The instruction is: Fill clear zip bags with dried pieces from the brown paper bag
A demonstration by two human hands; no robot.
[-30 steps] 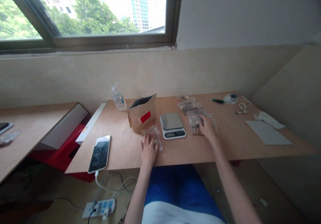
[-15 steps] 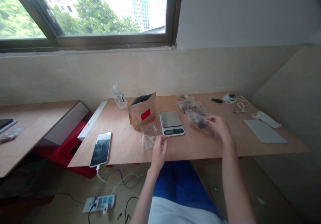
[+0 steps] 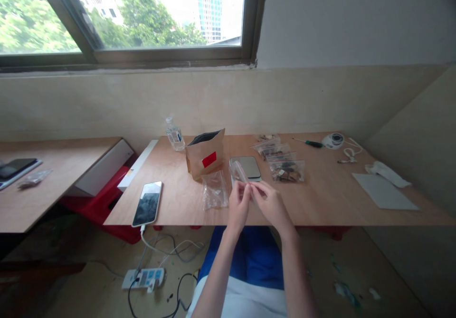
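My left hand and my right hand meet in front of the digital scale. Between them, fingertips pinched, they hold a clear plastic bag, which stands up over the scale's left side. Part of the scale's front is hidden behind the hands. More clear plastic bags lie flat to the left of my left hand. Behind these stands a brown paper pouch with a red label, its top open. Zip bags with dark and brown contents lie right of the scale.
A phone with a charging cable lies at the front left, and a water bottle stands behind it. A screwdriver, a white dome camera and white paper are at the right. A power strip is on the floor.
My right hand has left the filled zip bag at the right and come to the middle. Both hands now hold one clear bag; the filled bag rests on the table.
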